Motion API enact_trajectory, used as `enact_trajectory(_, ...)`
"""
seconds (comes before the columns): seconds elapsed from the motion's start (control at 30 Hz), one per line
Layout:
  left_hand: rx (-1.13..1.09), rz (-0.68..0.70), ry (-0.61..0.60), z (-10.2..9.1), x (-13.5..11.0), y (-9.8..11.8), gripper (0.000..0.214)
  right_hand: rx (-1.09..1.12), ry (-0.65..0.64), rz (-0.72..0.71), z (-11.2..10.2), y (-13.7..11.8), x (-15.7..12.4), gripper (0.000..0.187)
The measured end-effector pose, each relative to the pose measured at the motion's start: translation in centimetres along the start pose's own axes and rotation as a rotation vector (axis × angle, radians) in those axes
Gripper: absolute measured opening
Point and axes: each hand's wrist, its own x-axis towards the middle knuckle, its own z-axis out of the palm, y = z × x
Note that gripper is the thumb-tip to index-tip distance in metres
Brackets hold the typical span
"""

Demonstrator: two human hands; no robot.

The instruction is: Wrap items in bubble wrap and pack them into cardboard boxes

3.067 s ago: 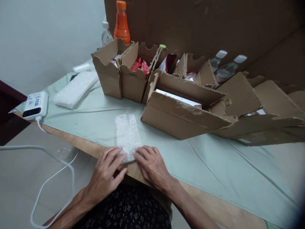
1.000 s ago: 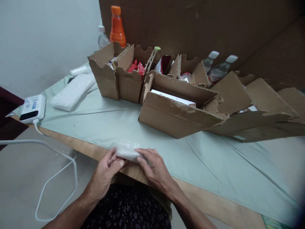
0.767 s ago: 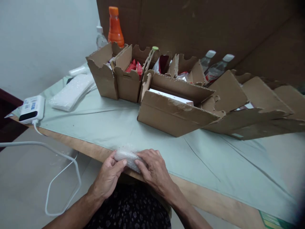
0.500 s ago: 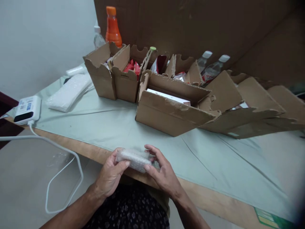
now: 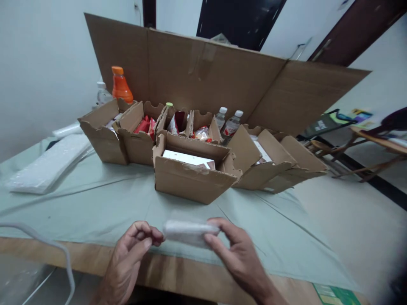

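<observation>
A bubble-wrapped packet, blurred by motion, is above the near part of the green cloth. My right hand pinches its right end between thumb and fingers. At the other end is my left hand, its fingers loosely curled and the thumb apart from them. Its fingertips lie very close to the packet; whether they touch it I cannot tell. What is inside the wrap cannot be made out. Beyond the hands stands a cardboard box with a white flat box inside.
Behind it, several cardboard bins hold red packets and other goods. An orange bottle and clear bottles stand near a tall cardboard panel. Bubble-wrap sheets lie at left, with a white cable nearer the table edge.
The view has tilted up and turned right, showing the room beyond the panel. My left hand has come off its grip on the packet; my right hand now holds the right end.
</observation>
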Motion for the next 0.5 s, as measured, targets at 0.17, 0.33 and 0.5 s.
enact_trajectory(0.17,0.414,0.144,0.121,-2.2,1.7,-1.9,0.032,-0.096,0.424,-0.147,-7.9,-3.8,4.2,0.028)
enact_trajectory(0.33,0.706,0.206,0.163,-3.4,1.8,-4.9,0.038,-0.553,0.370,-0.101,-11.6,-5.2,10.4,0.036)
enact_trajectory(0.5,0.821,0.274,0.078,-3.9,1.7,-5.5,0.034,-1.277,-0.044,0.140,-10.1,-6.8,14.7,0.030)
